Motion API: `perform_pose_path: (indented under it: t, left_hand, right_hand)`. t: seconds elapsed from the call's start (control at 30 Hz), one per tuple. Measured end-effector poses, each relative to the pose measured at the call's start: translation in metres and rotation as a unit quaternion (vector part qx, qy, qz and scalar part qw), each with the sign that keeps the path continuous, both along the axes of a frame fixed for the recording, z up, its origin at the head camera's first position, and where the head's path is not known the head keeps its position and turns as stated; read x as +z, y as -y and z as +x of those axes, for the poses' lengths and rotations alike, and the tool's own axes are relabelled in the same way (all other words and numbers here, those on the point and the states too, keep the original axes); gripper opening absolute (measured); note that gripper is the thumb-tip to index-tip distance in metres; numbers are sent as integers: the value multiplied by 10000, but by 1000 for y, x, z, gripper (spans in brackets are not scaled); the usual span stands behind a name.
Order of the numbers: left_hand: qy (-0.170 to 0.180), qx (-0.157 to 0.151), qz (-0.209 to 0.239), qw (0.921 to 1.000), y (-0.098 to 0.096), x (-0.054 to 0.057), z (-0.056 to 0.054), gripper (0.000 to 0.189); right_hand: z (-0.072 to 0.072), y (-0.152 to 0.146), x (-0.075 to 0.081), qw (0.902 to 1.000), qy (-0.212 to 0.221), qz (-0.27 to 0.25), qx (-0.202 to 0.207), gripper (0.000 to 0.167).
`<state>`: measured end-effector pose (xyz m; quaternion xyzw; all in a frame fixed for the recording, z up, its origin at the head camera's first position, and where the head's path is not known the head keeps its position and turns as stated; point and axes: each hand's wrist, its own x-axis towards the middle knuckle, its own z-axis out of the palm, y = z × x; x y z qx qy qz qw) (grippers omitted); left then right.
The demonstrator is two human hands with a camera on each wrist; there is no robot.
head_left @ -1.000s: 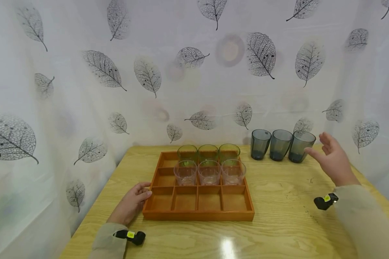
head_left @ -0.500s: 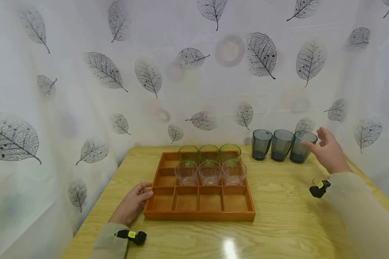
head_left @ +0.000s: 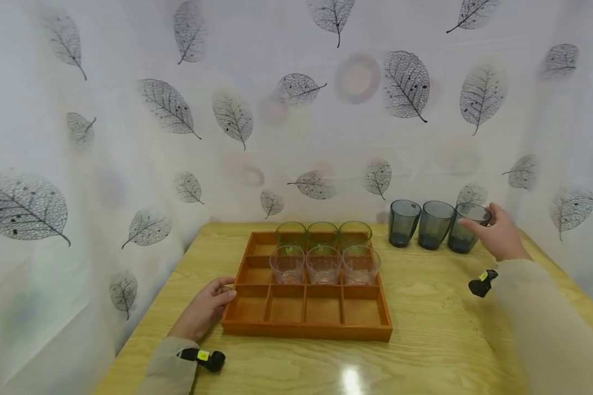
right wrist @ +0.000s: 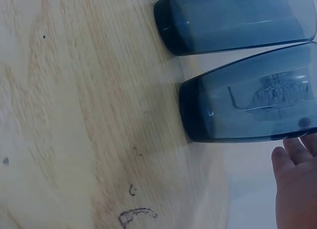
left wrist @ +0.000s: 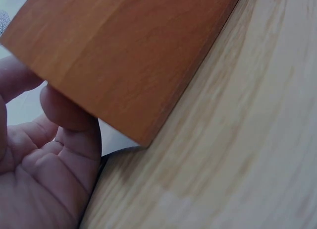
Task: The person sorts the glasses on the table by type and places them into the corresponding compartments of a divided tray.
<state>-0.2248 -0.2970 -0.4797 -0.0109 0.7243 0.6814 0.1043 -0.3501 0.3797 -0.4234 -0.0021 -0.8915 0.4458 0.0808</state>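
My right hand (head_left: 501,235) is at the rightmost of three blue-grey glass tumblers, with its thumb across the front and its fingers at the far side near the rim. That tumbler (right wrist: 247,100) stands upright on the table in the head view, and my fingertips meet its side in the right wrist view. My left hand (head_left: 203,308) holds the left edge of a brown wooden compartment tray (head_left: 306,331), thumb at the rim. In the left wrist view, bent fingers (left wrist: 74,110) lie against the tray's wall (left wrist: 133,55).
Three clear glasses (head_left: 323,269) sit in the tray's middle row, with three green glasses (head_left: 322,230) behind them. The other two blue-grey tumblers (head_left: 435,225) stand close beside the held one. A leaf-print curtain (head_left: 356,126) hangs behind the wooden table (head_left: 425,307).
My right hand has moved left onto the rightmost tumbler, its fingers closing in at the rim. The left hand stays on the tray. The head view has shifted slightly.
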Motion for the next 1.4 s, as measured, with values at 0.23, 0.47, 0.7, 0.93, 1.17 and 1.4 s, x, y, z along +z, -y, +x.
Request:
perform_pose_path:
  t: [0.23, 0.47, 0.7, 0.93, 1.17, 1.4]
  left_hand:
    - [5, 15, 52, 10000, 2, -2, -2, 51]
    - [-41, -116, -15, 9999, 2, -2, -2, 52]
    - [-25, -66, -20, 10000, 2, -1, -2, 52]
    - [-105, -80, -67, 9999, 2, -1, -4, 53]
    - [-14, 54, -162, 9999, 3, -2, -5, 51]
    - [3, 14, -82, 10000, 3, -1, -3, 52]
  right_hand:
    - [-2, -1, -6, 9999, 109, -91, -74, 113]
    - [-3, -1, -6, 9997, 219, -45, -138, 115]
    - [2, 3, -4, 9991, 219, 219, -305, 109]
    - [6, 2, -4, 9984, 169, 302, -439, 107]
    - [13, 2, -8, 9986, 163, 177, -465, 108]
    - [25, 2, -5, 9984, 289, -34, -484, 107]
